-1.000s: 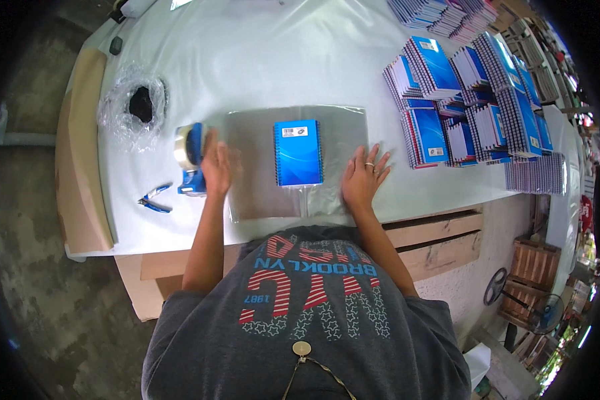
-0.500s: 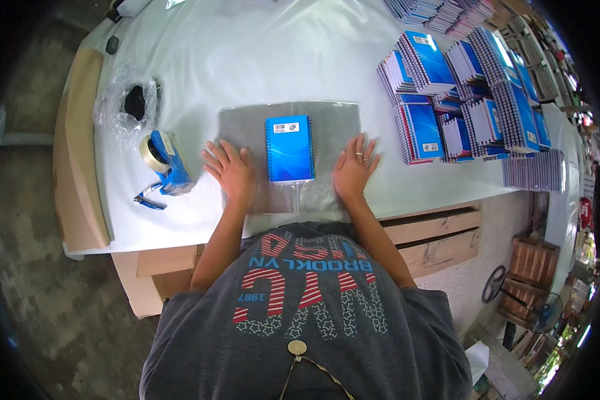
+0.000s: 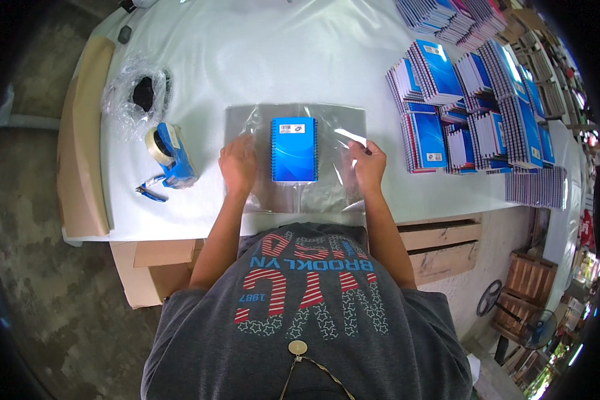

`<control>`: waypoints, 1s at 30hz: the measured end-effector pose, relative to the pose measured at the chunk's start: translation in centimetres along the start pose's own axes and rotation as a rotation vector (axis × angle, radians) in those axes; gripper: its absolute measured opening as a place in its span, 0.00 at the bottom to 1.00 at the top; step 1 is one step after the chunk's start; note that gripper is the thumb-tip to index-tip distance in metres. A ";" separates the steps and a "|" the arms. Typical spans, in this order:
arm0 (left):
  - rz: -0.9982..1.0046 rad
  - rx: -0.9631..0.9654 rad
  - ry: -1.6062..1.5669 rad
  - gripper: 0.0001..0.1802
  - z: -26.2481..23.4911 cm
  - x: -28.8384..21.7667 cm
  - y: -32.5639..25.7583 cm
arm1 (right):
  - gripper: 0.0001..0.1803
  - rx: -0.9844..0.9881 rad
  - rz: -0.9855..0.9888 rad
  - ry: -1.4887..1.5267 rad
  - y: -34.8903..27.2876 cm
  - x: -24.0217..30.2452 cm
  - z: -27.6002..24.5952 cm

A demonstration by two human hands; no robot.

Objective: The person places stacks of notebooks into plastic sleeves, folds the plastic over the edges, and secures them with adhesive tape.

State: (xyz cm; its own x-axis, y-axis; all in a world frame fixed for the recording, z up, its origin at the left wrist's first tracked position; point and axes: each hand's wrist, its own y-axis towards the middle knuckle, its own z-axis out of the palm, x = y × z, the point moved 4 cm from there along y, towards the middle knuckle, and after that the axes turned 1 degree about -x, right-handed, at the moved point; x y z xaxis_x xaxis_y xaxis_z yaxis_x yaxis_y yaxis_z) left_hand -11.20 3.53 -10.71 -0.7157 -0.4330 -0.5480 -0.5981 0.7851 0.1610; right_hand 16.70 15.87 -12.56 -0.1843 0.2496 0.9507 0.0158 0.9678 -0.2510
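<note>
A blue spiral notebook [image 3: 293, 152] with a white label near its top lies on a sheet of clear plastic film [image 3: 330, 190], and its wire binding runs along the left side. Whether more notebooks are under it I cannot tell. My left hand [image 3: 238, 165] is closed at the film's left edge, fingers bent over it. On the other side, my right hand [image 3: 369, 167] pinches the right edge between thumb and fingers. Both side edges are raised a little, with bright creases near each hand.
To the left are a blue tape dispenser [image 3: 173, 157], blue-handled nippers [image 3: 152, 189], crumpled clear wrap [image 3: 123, 87] and brown cardboard [image 3: 83, 147]. Stacks of spiral notebooks [image 3: 437, 77] cover the right side of the white-covered table [image 3: 300, 60]. A cardboard box [image 3: 133, 277] stands below.
Both hands lay flat with fingers spread beside the notebook; now they have closed on the film's side edges and lifted them slightly. The notebook stays in place on the film.
</note>
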 end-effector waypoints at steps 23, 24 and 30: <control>0.196 0.435 -0.620 0.09 -3.4 -5.7 0.3 | 0.14 0.483 -0.414 -0.020 -3.4 3.9 4.7; 0.170 0.488 -0.707 0.08 -2.7 -6.4 -0.1 | 0.12 0.490 -0.332 0.143 -4.2 3.7 5.5; 0.385 0.378 -0.154 0.08 0.5 -8.6 -3.1 | 0.07 0.466 -0.335 0.364 -5.9 2.6 7.8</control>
State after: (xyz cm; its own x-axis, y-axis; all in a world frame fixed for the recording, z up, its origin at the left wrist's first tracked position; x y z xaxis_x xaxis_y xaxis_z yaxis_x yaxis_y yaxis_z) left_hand -3.07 5.05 -6.89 -0.7792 -0.0366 -0.6257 -0.1128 0.9902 0.0826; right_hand 8.44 10.55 -10.04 0.2384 0.0124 0.9711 -0.4242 0.9008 0.0926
